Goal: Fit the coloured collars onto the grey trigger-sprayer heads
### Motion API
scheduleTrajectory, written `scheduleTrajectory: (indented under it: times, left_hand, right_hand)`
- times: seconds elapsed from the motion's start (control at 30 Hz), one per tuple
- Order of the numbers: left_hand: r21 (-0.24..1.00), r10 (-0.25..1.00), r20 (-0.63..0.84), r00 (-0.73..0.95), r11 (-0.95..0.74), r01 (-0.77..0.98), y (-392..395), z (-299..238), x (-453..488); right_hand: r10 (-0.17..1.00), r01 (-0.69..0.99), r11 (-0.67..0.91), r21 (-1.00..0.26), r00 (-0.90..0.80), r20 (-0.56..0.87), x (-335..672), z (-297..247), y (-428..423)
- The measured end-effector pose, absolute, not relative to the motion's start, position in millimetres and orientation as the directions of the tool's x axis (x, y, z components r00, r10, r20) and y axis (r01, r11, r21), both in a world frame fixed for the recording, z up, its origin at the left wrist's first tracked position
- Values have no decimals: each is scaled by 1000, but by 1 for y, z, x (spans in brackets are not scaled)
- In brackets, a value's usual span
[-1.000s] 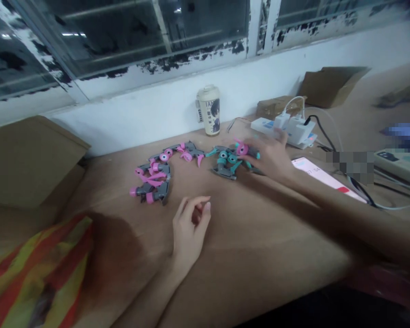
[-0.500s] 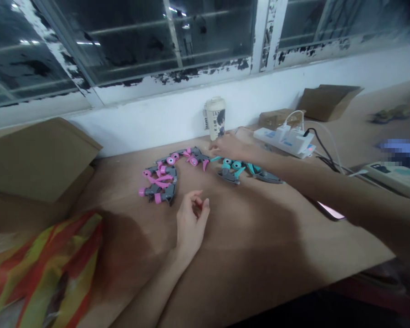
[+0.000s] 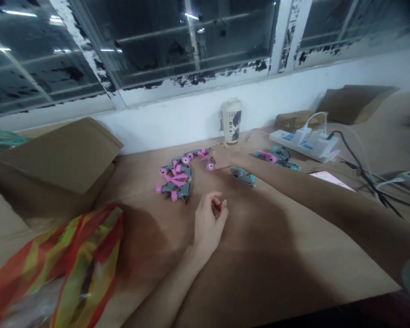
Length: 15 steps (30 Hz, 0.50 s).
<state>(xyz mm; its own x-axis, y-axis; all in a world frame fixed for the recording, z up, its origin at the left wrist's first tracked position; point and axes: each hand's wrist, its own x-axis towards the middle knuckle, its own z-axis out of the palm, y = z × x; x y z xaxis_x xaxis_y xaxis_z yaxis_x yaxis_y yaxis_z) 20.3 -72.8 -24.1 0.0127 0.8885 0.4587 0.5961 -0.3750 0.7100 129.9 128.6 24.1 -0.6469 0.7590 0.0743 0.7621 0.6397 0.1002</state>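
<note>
My left hand point(image 3: 210, 221) rests on its side on the brown tabletop, holding nothing, its fingers loosely curled and the thumb apart from them. My right hand point(image 3: 222, 156) reaches across from the right, its fingers closed on a pink-and-grey trigger sprayer head point(image 3: 210, 166), which they partly cover. Left of it, several more pink-and-grey sprayer heads point(image 3: 176, 175) lie in a curved row. Under the right forearm is a teal-and-grey sprayer head point(image 3: 243, 176). Beyond the forearm lie more teal ones point(image 3: 283, 154), with a pink sprayer part point(image 3: 269, 157) among them.
A paper coffee cup point(image 3: 231, 122) stands by the wall. At the right are a power strip point(image 3: 305, 145) with plugs and cables, and a phone point(image 3: 333, 180). An open cardboard box point(image 3: 61, 155) and a red-and-yellow plastic bag point(image 3: 68, 264) occupy the left.
My right hand has moved down and left from near the cup onto a pink-and-grey sprayer head. The left hand keeps its pose on the table. The view has shifted left.
</note>
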Motion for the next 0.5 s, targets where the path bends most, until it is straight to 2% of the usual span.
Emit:
scheduleTrajectory:
  times: [0.33,0.5]
  left_hand:
    - [672,868,497,-1,-384,633,-71,-19,19]
    - [779,901,426,-85,-317,541,-64,-19,13]
  right_hand:
    - [676,697,715,62,-711,191,139,30,107]
    - [633,663,748,22,-723,277,173,42,42]
